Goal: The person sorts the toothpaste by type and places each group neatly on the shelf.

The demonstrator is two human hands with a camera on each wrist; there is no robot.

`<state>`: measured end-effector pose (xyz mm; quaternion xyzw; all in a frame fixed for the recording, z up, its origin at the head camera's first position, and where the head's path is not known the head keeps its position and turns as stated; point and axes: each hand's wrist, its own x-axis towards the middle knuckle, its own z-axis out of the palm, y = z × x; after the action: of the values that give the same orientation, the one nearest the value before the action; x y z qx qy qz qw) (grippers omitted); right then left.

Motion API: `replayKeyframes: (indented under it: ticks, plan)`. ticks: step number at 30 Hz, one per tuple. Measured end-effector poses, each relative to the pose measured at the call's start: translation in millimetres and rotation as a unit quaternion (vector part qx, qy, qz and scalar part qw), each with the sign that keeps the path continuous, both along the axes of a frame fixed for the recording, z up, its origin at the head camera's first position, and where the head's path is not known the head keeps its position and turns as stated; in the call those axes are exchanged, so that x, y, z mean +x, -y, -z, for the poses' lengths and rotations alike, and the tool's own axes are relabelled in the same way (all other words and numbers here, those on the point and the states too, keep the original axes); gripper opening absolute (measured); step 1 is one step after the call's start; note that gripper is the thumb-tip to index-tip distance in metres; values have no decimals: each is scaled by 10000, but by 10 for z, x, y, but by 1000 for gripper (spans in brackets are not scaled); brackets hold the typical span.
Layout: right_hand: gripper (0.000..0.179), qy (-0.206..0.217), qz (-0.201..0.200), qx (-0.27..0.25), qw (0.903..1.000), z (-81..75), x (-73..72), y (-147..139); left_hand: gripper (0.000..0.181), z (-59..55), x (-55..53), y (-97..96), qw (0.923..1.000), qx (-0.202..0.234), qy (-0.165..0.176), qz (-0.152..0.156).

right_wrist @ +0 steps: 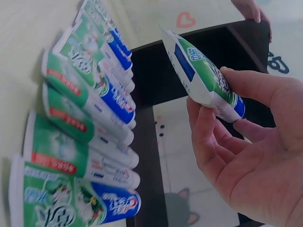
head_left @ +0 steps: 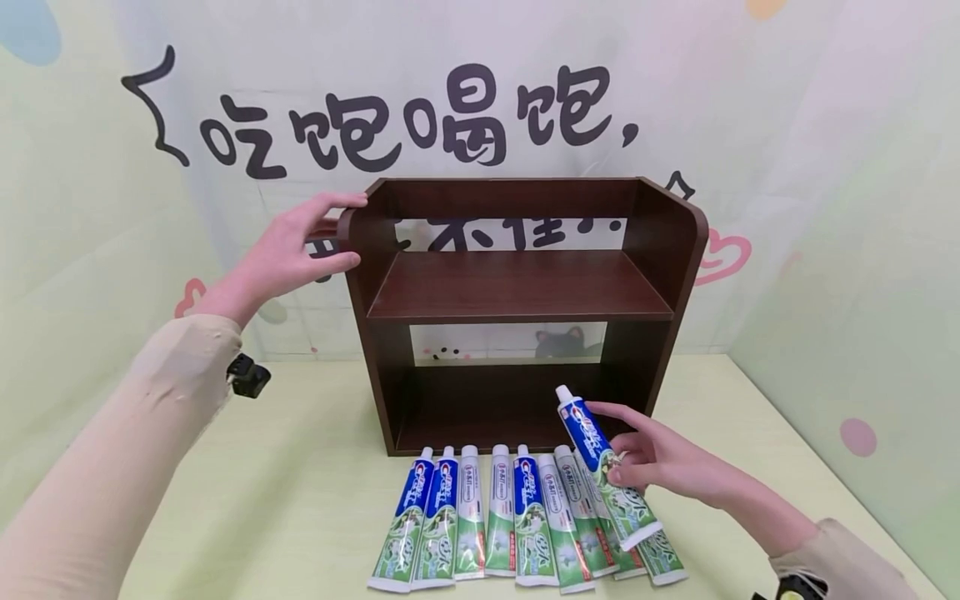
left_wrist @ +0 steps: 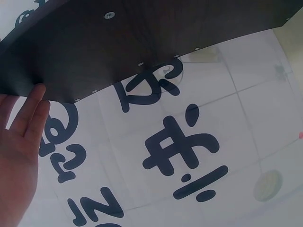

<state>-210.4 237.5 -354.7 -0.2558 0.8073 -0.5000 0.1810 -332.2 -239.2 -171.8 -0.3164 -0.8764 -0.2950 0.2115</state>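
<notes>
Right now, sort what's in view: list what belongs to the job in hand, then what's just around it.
Apparently in the job:
- held toothpaste tube, gripped by the right fingers
- row of toothpaste tubes
- dark shelf, touched by the left fingers

Just around:
- printed wall
- pale tabletop, only a support

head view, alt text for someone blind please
A person's right hand holds a blue-and-green toothpaste tube above a row of blue-green and white-green tubes. Behind stands a dark brown two-tier wooden shelf, the left hand touching its left side.
</notes>
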Motion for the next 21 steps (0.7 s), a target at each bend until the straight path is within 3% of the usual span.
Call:
replayKeyframes:
  ticks: [21]
  plan:
    - [77, -460, -320, -359, 9978, -453, -120, 478, 66, 8, -18, 10, 10000, 10, 48, -72]
